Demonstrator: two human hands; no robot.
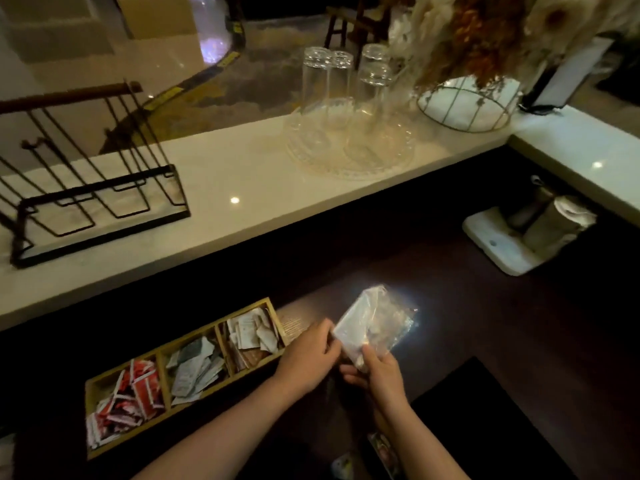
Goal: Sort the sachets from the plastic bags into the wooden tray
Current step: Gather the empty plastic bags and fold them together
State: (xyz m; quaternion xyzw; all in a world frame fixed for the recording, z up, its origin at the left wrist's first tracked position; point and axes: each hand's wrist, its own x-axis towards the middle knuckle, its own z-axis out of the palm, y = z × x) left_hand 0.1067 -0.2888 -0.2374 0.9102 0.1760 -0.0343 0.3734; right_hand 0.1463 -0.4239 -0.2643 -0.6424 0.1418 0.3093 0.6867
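Both hands grasp the plastic bag point(375, 322), right hand point(379, 374) at its bottom, left hand point(308, 358) at its edge; the wooden tray point(221, 323) lies just left, nearer the left hand

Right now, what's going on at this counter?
A person holds a clear plastic bag of sachets in both hands: right hand grips its lower edge, left hand pinches its left edge. Just left, the wooden tray already has sachets in all three compartments: red, grey-white, and white with brown.
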